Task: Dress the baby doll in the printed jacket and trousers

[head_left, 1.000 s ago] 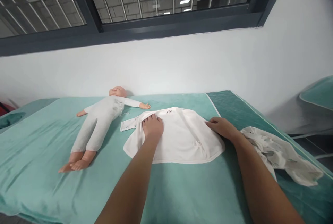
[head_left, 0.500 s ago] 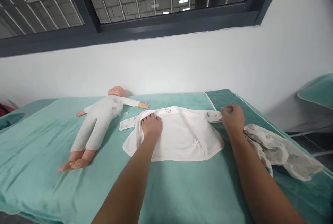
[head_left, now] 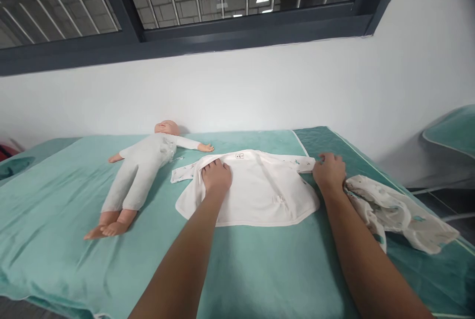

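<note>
A small white baby shirt (head_left: 256,190) lies spread flat on the teal sheet (head_left: 74,220), inside facing up. My left hand (head_left: 216,176) presses down on its left shoulder, fingers curled. My right hand (head_left: 329,171) rests at the end of the shirt's right sleeve (head_left: 297,163), which is stretched out sideways; whether it pinches the cuff is unclear. A baby doll (head_left: 143,173) in a grey bodysuit lies on its back to the left, arms out.
A crumpled patterned white garment (head_left: 393,212) lies at the right edge of the bed, beside my right forearm. A white wall and a dark-framed window run behind the bed. Another teal-covered surface (head_left: 451,131) shows at far right.
My right hand has left the shirt's right side, drawn the right sleeve out sideways, and now rests at its end. My left hand has stayed on the left shoulder.
</note>
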Motion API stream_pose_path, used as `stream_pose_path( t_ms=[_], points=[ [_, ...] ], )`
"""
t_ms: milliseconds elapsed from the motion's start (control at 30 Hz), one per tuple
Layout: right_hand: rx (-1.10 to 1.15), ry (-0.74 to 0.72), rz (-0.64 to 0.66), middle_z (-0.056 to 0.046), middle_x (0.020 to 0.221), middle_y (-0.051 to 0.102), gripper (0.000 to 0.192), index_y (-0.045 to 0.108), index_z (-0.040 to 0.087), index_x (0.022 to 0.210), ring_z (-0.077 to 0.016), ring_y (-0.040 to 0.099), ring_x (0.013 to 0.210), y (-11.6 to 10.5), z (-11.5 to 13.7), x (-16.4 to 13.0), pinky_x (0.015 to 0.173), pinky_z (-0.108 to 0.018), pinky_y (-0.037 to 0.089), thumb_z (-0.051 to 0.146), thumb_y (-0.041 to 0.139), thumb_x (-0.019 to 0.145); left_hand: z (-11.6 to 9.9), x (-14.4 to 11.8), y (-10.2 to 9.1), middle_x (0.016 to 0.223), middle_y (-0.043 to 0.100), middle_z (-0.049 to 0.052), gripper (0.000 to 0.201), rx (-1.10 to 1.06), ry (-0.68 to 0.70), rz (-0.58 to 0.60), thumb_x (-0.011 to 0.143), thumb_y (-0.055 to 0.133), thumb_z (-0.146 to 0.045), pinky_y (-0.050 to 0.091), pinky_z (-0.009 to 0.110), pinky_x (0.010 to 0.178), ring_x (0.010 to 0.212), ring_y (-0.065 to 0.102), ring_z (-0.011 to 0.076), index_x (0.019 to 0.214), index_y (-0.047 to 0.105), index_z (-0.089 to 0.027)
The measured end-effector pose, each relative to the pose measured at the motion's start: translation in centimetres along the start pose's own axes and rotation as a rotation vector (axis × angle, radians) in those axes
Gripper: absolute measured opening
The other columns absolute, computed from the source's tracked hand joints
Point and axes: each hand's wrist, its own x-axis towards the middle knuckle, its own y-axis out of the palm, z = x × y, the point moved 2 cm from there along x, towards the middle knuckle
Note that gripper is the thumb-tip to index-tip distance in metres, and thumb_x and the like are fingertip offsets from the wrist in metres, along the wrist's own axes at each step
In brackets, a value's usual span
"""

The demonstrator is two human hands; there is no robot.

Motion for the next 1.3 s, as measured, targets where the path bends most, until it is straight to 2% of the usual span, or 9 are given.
stream_pose_path(
  t_ms=[133, 267, 367, 500, 733, 933, 1067, 1133, 1300],
  points=[
    [0.254, -0.304, -0.055, -0.017, 0.116, 0.060, 0.033, 0.062, 0.013, 0.113, -0.0282, 0.057, 0.108, -0.8, 3.0, -2.0, 0.095, -0.044, 0.047, 0.025, 0.049, 0.085, -0.2, -0.4, -0.3, 0.112, 0.066, 0.020, 0.039, 0.006, 0.027, -0.020, 0.094, 0.035, -0.031, 0.042, 0.048, 0.095, 0.109, 0.059, 0.0350, 0.113, 0.061, -0.009],
    [0.507, -0.672, 0.104, -0.011, 0.120, 0.064, 0.033, 0.059, 0.020, 0.118, -0.0228, 0.059, 0.110, -0.8, 7.4, -6.1, 0.098, -0.041, 0.047, 0.035, 0.042, 0.095, -0.5, -0.8, -0.6, 0.109, 0.066, 0.016, 0.030, 0.008, 0.146, -0.016, 0.093, 0.038, -0.021, 0.045, 0.042, 0.091, 0.106, 0.061, 0.0294, 0.108, 0.062, -0.011],
    [0.358, -0.798, 0.266, -0.013, 0.140, 0.054, 0.045, 0.050, 0.018, 0.135, -0.0238, 0.048, 0.130, 0.4, 9.5, -8.8, 0.110, -0.043, 0.037, 0.041, 0.038, 0.098, -0.8, -0.9, -0.7, 0.112, 0.066, 0.014, 0.029, 0.003, 0.277, -0.016, 0.092, 0.038, -0.014, 0.043, 0.039, 0.095, 0.111, 0.058, 0.0253, 0.108, 0.061, -0.013],
    [0.017, -0.811, 0.425, -0.015, 0.154, 0.038, 0.057, 0.044, 0.012, 0.142, -0.0267, 0.033, 0.143, 2.5, 9.7, -9.8, 0.117, -0.049, 0.025, 0.046, 0.028, 0.100, -1.2, -0.9, -0.6, 0.112, 0.066, 0.011, 0.027, -0.006, 0.402, -0.012, 0.092, 0.040, -0.013, 0.042, 0.036, 0.096, 0.112, 0.057, 0.0239, 0.108, 0.060, -0.015],
    [-0.170, -0.704, 0.459, -0.012, 0.159, 0.029, 0.063, 0.034, 0.011, 0.150, -0.0227, 0.023, 0.147, 4.2, 9.9, -8.0, 0.119, -0.044, 0.020, 0.049, 0.024, 0.100, -1.5, -1.0, -0.3, 0.108, 0.065, 0.011, 0.025, 0.005, 0.511, 0.005, 0.090, 0.042, -0.009, 0.046, 0.038, 0.085, 0.103, 0.059, 0.0260, 0.108, 0.058, -0.014],
    [-0.208, -0.677, 0.454, -0.015, 0.160, 0.025, 0.064, 0.034, 0.012, 0.149, -0.0248, 0.021, 0.148, 4.9, 10.5, -7.2, 0.118, -0.045, 0.021, 0.050, 0.026, 0.100, -1.8, -1.1, -0.3, 0.112, 0.063, 0.011, 0.026, 0.014, 0.603, 0.026, 0.090, 0.043, -0.008, 0.045, 0.036, 0.086, 0.104, 0.057, 0.0244, 0.110, 0.057, -0.016],
    [-0.134, -0.804, 0.416, -0.011, 0.162, 0.018, 0.067, 0.029, 0.011, 0.152, -0.0219, 0.018, 0.149, 4.2, 10.7, -8.0, 0.120, -0.042, 0.017, 0.052, 0.025, 0.099, -1.8, -1.0, -0.4, 0.107, 0.063, 0.011, 0.024, 0.002, 0.602, 0.021, 0.089, 0.043, -0.008, 0.044, 0.038, 0.086, 0.101, 0.058, 0.0251, 0.107, 0.058, -0.015],
    [-0.115, -0.863, 0.441, -0.010, 0.162, 0.020, 0.069, 0.030, 0.011, 0.151, -0.0205, 0.019, 0.149, 4.1, 10.7, -8.4, 0.121, -0.041, 0.016, 0.054, 0.025, 0.099, -1.7, -1.0, -0.4, 0.104, 0.063, 0.012, 0.023, -0.017, 0.593, 0.009, 0.089, 0.043, -0.008, 0.045, 0.039, 0.085, 0.099, 0.058, 0.0254, 0.104, 0.058, -0.015],
    [-0.125, -0.825, 0.498, -0.008, 0.160, 0.027, 0.068, 0.036, 0.013, 0.149, -0.0209, 0.023, 0.148, 4.5, 10.5, -8.5, 0.119, -0.043, 0.019, 0.056, 0.025, 0.098, -1.7, -1.3, -0.6, 0.097, 0.065, 0.011, 0.020, -0.114, 0.580, -0.030, 0.085, 0.046, -0.005, 0.047, 0.039, 0.083, 0.094, 0.060, 0.0249, 0.094, 0.061, -0.016]
  ],
)
